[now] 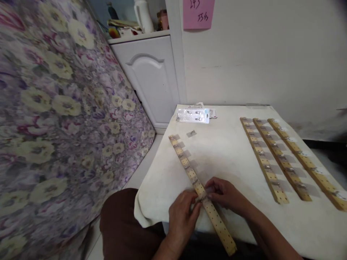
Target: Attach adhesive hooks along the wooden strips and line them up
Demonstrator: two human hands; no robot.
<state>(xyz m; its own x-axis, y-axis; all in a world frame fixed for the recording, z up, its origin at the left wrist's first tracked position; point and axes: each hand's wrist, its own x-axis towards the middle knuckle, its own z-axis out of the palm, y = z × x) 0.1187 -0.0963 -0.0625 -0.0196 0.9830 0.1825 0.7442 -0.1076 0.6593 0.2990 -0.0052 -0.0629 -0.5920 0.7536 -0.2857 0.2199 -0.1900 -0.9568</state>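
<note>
Brown cloth covers the knee (121,224) of someone seated right up at the table (227,144), whose pale cover hangs over the near edge. A yellowish perforated strip (200,189) lies slantwise between the two hands, its far end on the cloth, its near end jutting out above the lap. The left hand (183,213) has thumb and fingers closed on the strip's left side; the right hand (226,193) has its fingertips drawn together at the opposite side, though I can't tell whether they grip the strip or some small piece. Metal fittings (187,167) line its far half; the near half shows bare holes. Near its far end lies a small clear packet (191,133), with a blister pack (184,116) farther back. Three similar strips (278,151) lie over to the right.
</note>
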